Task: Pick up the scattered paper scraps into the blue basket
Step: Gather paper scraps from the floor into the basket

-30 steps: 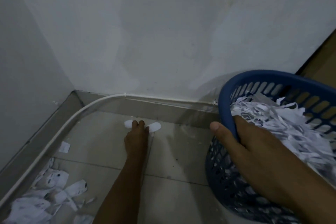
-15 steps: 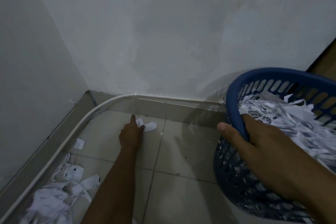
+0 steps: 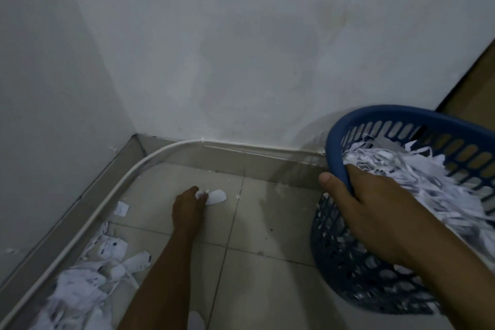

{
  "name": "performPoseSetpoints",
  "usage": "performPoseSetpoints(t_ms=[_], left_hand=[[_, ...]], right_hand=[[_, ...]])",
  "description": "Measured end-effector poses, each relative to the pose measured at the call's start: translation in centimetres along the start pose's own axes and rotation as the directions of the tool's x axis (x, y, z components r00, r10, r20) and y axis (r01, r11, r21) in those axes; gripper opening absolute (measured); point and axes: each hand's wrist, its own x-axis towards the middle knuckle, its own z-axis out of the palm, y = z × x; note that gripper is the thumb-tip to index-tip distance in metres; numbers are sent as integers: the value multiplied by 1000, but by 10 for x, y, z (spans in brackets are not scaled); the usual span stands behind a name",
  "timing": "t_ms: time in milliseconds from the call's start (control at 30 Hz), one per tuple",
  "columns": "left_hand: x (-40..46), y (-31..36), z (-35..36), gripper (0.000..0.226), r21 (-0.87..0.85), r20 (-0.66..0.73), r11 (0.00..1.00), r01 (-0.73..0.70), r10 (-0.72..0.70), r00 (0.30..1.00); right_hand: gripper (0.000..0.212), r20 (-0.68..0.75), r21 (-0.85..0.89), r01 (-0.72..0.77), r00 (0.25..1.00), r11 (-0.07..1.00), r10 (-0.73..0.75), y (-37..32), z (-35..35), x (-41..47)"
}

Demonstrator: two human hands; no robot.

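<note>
My left hand [image 3: 188, 207] is low on the tiled floor near the corner, fingers curled round a white paper scrap [image 3: 214, 196] that sticks out to its right. My right hand [image 3: 375, 203] grips the near rim of the blue basket [image 3: 396, 115], thumb outside, fingers inside. The basket is tilted toward me and filled with shredded white paper strips [image 3: 417, 177]. A pile of paper scraps [image 3: 88, 278] lies at the lower left along the wall. One small scrap [image 3: 122, 208] lies alone near the skirting.
Two grey walls meet in a corner [image 3: 135, 134]. A white cable [image 3: 150, 159] runs along the skirting and curves round the corner. A brown door or panel [image 3: 476, 88] shows at the far right. Another scrap [image 3: 195, 320] lies by my left forearm.
My left hand went from lying over two scraps with straight fingers to curling round them; one piece has gone into the fist. The basket stays in my right hand.
</note>
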Motion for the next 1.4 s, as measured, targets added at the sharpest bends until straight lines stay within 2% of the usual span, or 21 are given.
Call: performPoseSetpoints(t_ms=[100, 167, 300, 400, 467, 600, 667, 800, 933, 1033, 1100, 1167, 1233, 1300, 1400], left_hand=[[-15, -7, -10, 31, 40, 102, 999, 21, -25, 994], [-30, -10, -20, 22, 137, 195, 990, 40, -66, 979], [-54, 4, -53, 41, 310, 344, 950, -43, -69, 936], [-58, 61, -100, 50, 254, 298, 965, -69, -10, 955], [-59, 106, -130, 49, 208, 237, 963, -172, 121, 964], [-76, 185, -169, 38, 137, 150, 916, -377, 357, 922], [-89, 220, -180, 30, 68, 106, 894, -442, 434, 895], [-105, 267, -193, 35, 0, 60, 852, -524, 523, 850], [-108, 282, -180, 28, 92, 196, 833, -546, 523, 830], [-109, 287, -163, 36, 107, 341, 853, -510, 450, 825], [-111, 287, -155, 43, 84, 478, 862, -499, 405, 779], [-113, 285, -155, 44, 25, 522, 868, -497, 413, 747], [-113, 282, -163, 48, -23, 443, 869, -495, 452, 774], [-108, 275, -176, 46, -34, 282, 851, -525, 512, 812], [-95, 253, -197, 38, -66, 51, 817, -573, 576, 816]], right_hand=[[40, 8, -51, 16, 1000, 999, -15, 2, 2, 0], [41, 17, -72, 26, 1000, 997, -25, 2, 2, -2], [39, 60, -85, 81, 995, 993, -76, -3, 6, -14], [41, 89, -138, 162, 985, 977, -151, -10, 10, -31], [43, 108, -141, 214, 974, 967, -200, -15, 10, -44], [42, 147, -103, 283, 952, 953, -267, -23, 10, -66], [40, 175, -70, 314, 938, 947, -299, -30, 11, -70], [40, 222, -61, 423, 889, 904, -401, -49, 5, -75], [44, 259, -55, 537, 822, 842, -508, -70, 11, -80], [49, 246, -36, 589, 788, 807, -564, -85, 22, -82], [47, 201, -13, 600, 785, 800, -586, -91, 26, -81], [45, 152, 1, 598, 792, 802, -591, -93, 26, -78], [45, 114, -8, 592, 801, 806, -588, -94, 26, -76], [45, 106, -39, 586, 807, 809, -580, -97, 27, -73], [47, 98, -62, 550, 834, 833, -543, -104, 33, -70]])
